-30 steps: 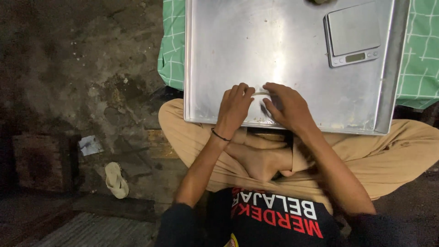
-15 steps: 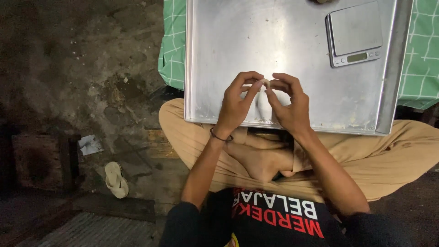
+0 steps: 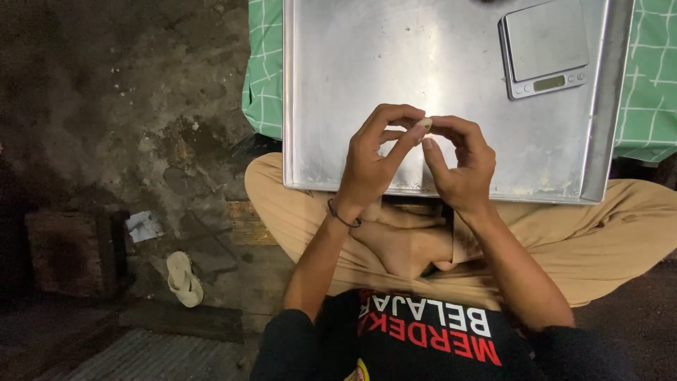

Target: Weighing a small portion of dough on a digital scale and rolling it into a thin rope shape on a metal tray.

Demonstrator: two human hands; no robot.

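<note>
While the person sat cross-legged on the floor, the head view looked straight down on both hands raised just above the near edge of a large metal tray, which served as the worktop. Between them sat a small pale lump, probably dough, though it was too small to tell for sure. The left hand pinched it from nine o'clock with thumb and forefinger, the other fingers curled; the right hand met it from three o'clock with the same sort of pinch. Each grip was closed down to the width of the lump, fingertips nearly touching across it, and nothing else was in either hand.

Judged by its size and by how little effort the fingers showed, the lump was very light. It looked soft and easily dented, likely a little tacky, so a hard squeeze would flatten it or leave it stuck to a fingertip. The best place to hold it seemed to be its two opposite sides, lightly, with the pads of thumb and forefinger, much as both hands had it.

At two o'clock from the hands, well apart, a small digital scale lay on the tray with its platform bare. A green checked cloth showed under the tray at both sides. At eight o'clock, far off on the dark floor, lay a pale sandal, and a scrap of paper lay just beyond it. A dark band circled the left wrist.
</note>
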